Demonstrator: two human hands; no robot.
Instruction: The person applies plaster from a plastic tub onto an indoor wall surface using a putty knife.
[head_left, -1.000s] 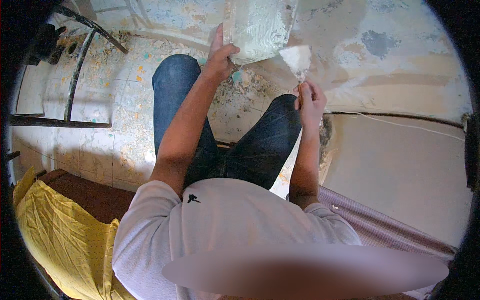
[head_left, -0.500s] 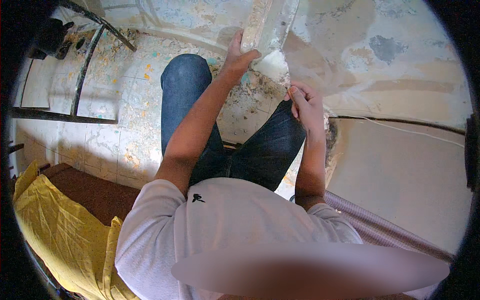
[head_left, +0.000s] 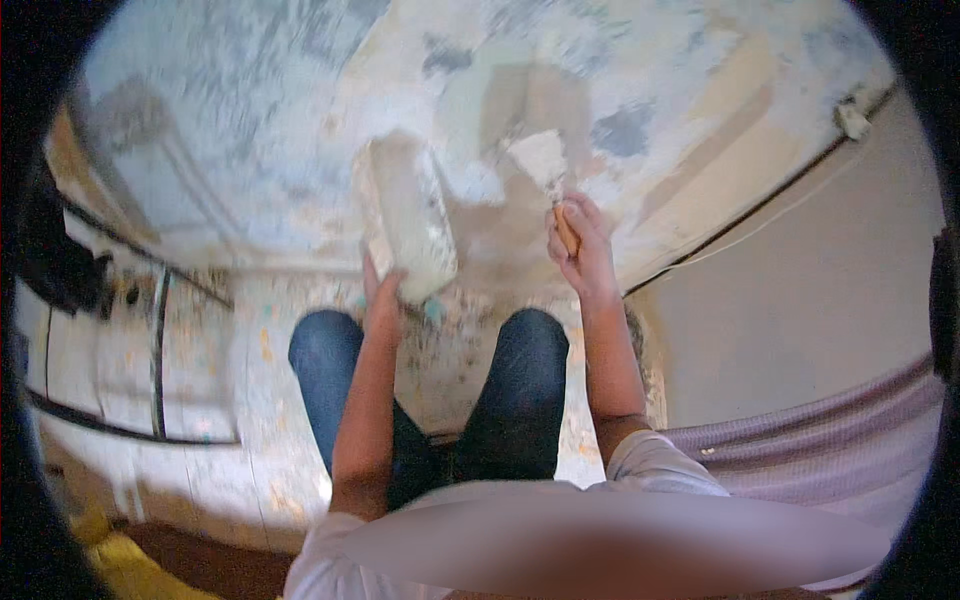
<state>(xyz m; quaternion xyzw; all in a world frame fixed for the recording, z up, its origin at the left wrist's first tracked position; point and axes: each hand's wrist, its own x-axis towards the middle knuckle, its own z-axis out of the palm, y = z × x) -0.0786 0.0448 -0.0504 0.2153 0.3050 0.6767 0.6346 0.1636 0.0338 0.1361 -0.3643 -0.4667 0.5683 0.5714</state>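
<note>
My left hand is closed round the near end of a long, pale trough smeared with whitish paste. The trough is tilted up in front of the wall. In my right hand is a putty knife, gripped by its wooden handle. White paste covers its blade, which points up and left, over a damp-looking beige patch of the wall. Whether the blade touches the wall I cannot tell. The two hands are apart, the knife to the right of the trough.
A dark metal frame stands at the left, with a black object by it. Paint flakes lie on the tiled floor. At the right are a grey panel, a thin white cable and striped purple cloth. Yellow cloth lies lower left.
My right hand has lifted the putty knife away from the trough's near end, up in front of the wall. The view has shifted to show more wall. My left hand still holds the trough.
</note>
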